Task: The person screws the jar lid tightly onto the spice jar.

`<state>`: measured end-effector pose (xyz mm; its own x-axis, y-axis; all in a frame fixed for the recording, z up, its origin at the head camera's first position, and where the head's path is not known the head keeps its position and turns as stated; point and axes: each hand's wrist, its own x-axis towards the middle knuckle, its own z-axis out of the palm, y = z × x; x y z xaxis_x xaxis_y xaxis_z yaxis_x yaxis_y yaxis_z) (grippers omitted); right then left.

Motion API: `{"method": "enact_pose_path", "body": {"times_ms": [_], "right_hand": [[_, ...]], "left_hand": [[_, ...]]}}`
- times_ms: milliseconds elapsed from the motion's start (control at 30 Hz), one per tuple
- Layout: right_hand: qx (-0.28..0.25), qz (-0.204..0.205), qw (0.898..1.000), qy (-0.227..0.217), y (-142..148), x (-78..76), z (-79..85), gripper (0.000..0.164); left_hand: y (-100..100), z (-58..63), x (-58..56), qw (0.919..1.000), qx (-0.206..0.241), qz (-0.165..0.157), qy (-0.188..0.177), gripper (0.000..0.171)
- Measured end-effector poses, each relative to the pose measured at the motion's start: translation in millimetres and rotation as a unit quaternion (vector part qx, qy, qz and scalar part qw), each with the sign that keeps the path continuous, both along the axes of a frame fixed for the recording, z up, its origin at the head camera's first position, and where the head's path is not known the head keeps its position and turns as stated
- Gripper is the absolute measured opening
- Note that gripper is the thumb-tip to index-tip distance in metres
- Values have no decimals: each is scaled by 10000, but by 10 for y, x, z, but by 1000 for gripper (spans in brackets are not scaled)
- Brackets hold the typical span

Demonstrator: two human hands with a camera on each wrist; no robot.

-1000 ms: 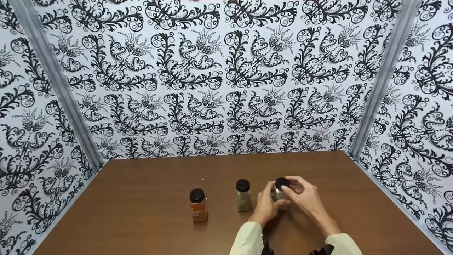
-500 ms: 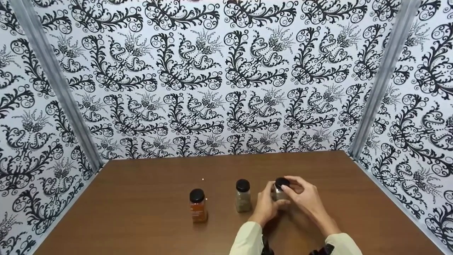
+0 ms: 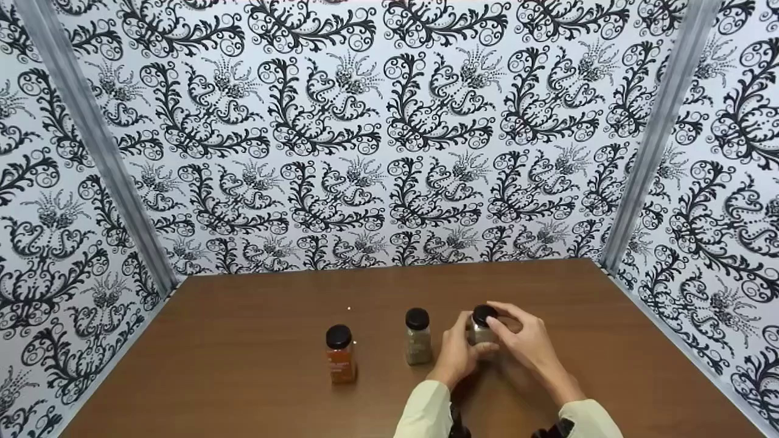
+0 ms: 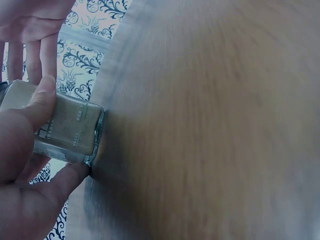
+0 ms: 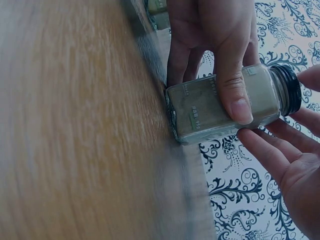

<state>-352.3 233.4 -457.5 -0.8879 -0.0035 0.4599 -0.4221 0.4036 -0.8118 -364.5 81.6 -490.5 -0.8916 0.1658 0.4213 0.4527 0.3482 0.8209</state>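
Observation:
A square glass spice jar [image 3: 481, 336] with pale brownish-green powder stands on the table, right of centre. My left hand [image 3: 455, 356] holds its body, and the left thumb lies across one flat side in the right wrist view. On the black lid [image 3: 484, 314] my right hand [image 3: 530, 342] has its thumb and fingers. That lid [image 5: 290, 90] still sits on the jar's neck. The jar's base [image 4: 97, 132] meets the tabletop in the left wrist view. Left of the hands stands a second spice jar [image 3: 418, 345], greenish-brown inside, and further left an orange-red one [image 3: 341, 364].
The brown wooden table [image 3: 243, 340] has two tiny white specks near the orange-red jar. Black-and-white patterned walls [image 3: 389, 134] enclose it at the back and on both sides, with grey strips at the corners.
The right hand's thumb and fingers have shifted very slightly at the lid. The left hand and the other two jars have stayed in place.

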Motion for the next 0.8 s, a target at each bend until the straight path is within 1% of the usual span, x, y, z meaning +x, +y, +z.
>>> {"method": "enact_pose_path", "body": {"times_ms": [200, 267, 500, 800], "right_hand": [[-93, -2, 10000, 19, -9, -30, -3, 25], [-100, -31, 9999, -9, -16, -36, -4, 26], [-71, -56, 9998, -190, -27, -33, 10, 33], [-73, -56, 9998, -151, -7, -30, 7, 29]], "left_hand": [[-3, 8, 9, 9999, 5, 23, 112, 52], [-7, 11, 17, 10000, 28, 19, 67, 52], [-19, 13, 21, 9999, 86, -18, 89, 52], [-4, 5, 5, 10000, 73, -34, 34, 51]]}}
